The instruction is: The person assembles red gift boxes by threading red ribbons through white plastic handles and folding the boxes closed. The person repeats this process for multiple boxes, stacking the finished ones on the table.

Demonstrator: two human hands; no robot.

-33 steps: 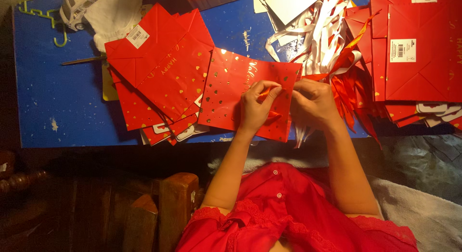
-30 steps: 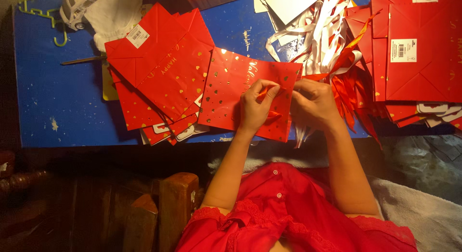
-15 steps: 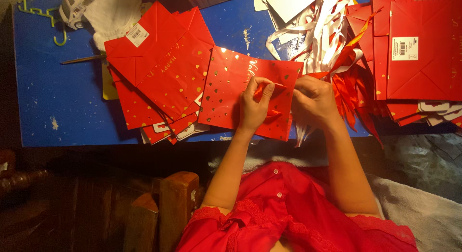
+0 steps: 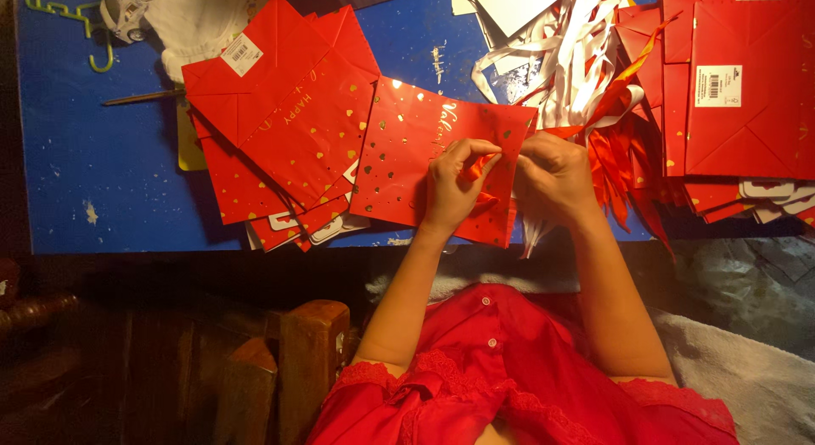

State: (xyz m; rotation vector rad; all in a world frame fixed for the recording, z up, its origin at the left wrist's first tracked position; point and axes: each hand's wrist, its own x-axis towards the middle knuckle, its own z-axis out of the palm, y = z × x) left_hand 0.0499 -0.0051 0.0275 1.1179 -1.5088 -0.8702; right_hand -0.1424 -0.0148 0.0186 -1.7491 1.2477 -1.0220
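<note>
A flat red paper gift bag [image 4: 407, 160] with gold hearts lies on the blue table [image 4: 93, 156] right in front of me. My left hand [image 4: 454, 186] rests on the bag's right part and pinches a red ribbon [image 4: 475, 169] at the bag's top edge. My right hand [image 4: 556, 177] is just beside it, fingers curled onto the same ribbon end at the bag's right corner. Both hands nearly touch each other.
A fanned stack of red bags [image 4: 272, 131] lies left of the one being handled. A heap of red and white ribbons [image 4: 586, 63] sits at the upper right, more red bags [image 4: 739, 88] at the far right. A green hook [image 4: 64, 20] lies top left.
My hands have shifted slightly up the bag toward its top edge, and the fingers have drawn closer together on the ribbon. The bag has stayed in place.
</note>
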